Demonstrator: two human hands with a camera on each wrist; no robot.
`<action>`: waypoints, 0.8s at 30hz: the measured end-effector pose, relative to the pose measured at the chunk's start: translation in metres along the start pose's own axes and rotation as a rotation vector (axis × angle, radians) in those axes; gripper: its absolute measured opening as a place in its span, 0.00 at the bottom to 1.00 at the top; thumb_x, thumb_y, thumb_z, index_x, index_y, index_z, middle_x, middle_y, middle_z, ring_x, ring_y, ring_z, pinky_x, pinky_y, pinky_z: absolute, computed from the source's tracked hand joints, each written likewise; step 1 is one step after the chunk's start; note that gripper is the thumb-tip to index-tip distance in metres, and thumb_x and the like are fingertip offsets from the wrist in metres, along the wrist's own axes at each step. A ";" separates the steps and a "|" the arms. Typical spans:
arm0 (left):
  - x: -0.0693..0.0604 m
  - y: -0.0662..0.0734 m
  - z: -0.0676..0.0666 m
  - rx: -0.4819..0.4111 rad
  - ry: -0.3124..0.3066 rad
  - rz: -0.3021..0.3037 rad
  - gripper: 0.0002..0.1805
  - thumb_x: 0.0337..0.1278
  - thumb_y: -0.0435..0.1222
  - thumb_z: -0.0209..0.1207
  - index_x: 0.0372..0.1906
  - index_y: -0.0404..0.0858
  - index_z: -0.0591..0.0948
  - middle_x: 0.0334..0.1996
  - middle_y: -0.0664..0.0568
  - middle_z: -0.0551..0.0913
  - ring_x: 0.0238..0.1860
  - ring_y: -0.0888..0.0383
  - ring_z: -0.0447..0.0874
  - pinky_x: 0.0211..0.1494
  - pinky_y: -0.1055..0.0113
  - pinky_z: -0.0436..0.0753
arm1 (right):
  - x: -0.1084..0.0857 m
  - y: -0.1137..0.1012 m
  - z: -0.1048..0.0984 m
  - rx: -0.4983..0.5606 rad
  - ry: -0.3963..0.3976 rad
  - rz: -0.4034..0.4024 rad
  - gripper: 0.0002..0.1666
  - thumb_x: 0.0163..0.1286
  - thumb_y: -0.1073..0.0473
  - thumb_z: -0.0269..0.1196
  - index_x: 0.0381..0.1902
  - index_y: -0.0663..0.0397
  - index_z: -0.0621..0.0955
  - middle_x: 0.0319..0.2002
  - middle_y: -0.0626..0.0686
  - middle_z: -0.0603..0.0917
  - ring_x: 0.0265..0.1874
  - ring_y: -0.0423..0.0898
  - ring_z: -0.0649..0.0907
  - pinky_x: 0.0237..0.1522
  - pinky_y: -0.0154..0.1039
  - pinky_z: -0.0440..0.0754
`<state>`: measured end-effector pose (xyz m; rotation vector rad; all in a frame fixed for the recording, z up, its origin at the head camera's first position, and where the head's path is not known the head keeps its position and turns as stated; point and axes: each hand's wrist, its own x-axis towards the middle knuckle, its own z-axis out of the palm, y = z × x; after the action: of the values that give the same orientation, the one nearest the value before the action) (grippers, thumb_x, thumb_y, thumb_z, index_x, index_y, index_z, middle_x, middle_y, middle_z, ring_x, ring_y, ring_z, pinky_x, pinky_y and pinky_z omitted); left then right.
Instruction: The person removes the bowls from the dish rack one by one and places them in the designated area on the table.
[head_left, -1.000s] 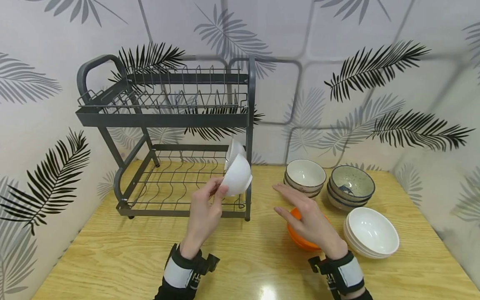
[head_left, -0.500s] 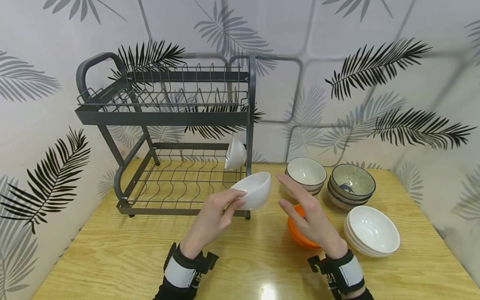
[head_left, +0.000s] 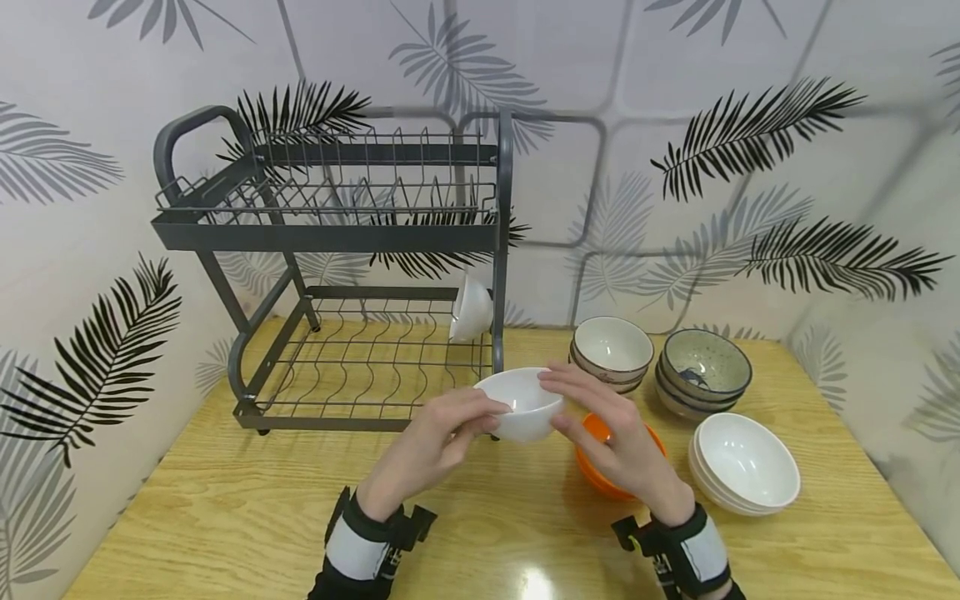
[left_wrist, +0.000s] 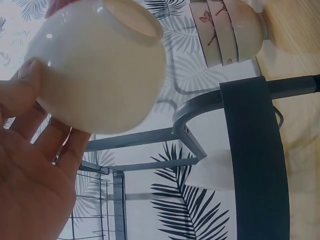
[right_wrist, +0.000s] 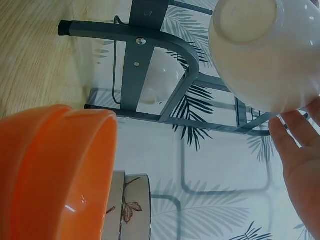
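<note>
A small white bowl (head_left: 525,421) is held above the table in front of the dish rack's right end, its mouth facing up and tilted slightly toward me. My left hand (head_left: 435,442) pinches its left rim between thumb and fingers. On the opposite side, my right hand (head_left: 618,437) has its fingers at the rim and its thumb against the near wall. The left wrist view shows the pale underside of the white bowl (left_wrist: 100,70) beside the left palm. In the right wrist view, fingertips (right_wrist: 282,135) of my right hand touch the bowl's outer wall.
A two-tier dark dish rack (head_left: 326,239) stands at left, with another white bowl (head_left: 473,310) on edge in its lower tier. Orange bowls (head_left: 600,479) sit partly behind my right hand. Patterned bowls (head_left: 611,346), speckled bowls (head_left: 705,367) and white bowls (head_left: 746,467) are stacked at right.
My left hand has brought the white bowl down and right, away from the rack, turning its mouth upward. The right hand, earlier apart from it, now meets the bowl's right side.
</note>
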<state>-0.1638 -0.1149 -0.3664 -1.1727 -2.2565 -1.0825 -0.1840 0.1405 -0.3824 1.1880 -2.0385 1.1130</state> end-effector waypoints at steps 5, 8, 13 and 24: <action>-0.001 -0.003 -0.002 0.000 -0.011 -0.005 0.09 0.64 0.26 0.59 0.46 0.35 0.84 0.47 0.45 0.88 0.53 0.49 0.85 0.64 0.57 0.84 | 0.001 -0.001 0.001 0.020 -0.025 -0.063 0.16 0.64 0.67 0.69 0.51 0.61 0.84 0.52 0.60 0.87 0.62 0.50 0.81 0.74 0.35 0.70; -0.001 -0.003 -0.003 0.002 -0.020 -0.006 0.09 0.63 0.26 0.59 0.45 0.35 0.84 0.47 0.46 0.88 0.58 0.48 0.84 0.72 0.52 0.76 | 0.001 0.000 0.002 0.018 -0.034 -0.115 0.12 0.71 0.58 0.64 0.47 0.59 0.85 0.46 0.58 0.88 0.55 0.52 0.84 0.73 0.38 0.72; -0.001 0.000 -0.007 0.014 -0.028 0.000 0.10 0.63 0.25 0.59 0.46 0.35 0.85 0.48 0.47 0.88 0.58 0.50 0.84 0.77 0.53 0.71 | 0.002 -0.004 0.002 -0.018 -0.049 -0.122 0.17 0.73 0.49 0.58 0.40 0.56 0.84 0.37 0.51 0.88 0.46 0.51 0.85 0.66 0.31 0.77; -0.001 0.007 -0.009 -0.120 -0.110 -0.069 0.13 0.71 0.29 0.54 0.55 0.37 0.83 0.58 0.46 0.85 0.72 0.46 0.72 0.79 0.50 0.67 | 0.002 -0.002 0.002 -0.083 -0.052 -0.190 0.16 0.72 0.48 0.58 0.32 0.54 0.82 0.28 0.45 0.83 0.32 0.41 0.80 0.39 0.30 0.78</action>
<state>-0.1578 -0.1203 -0.3579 -1.2373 -2.3604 -1.2223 -0.1832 0.1372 -0.3818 1.3488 -1.9428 0.9074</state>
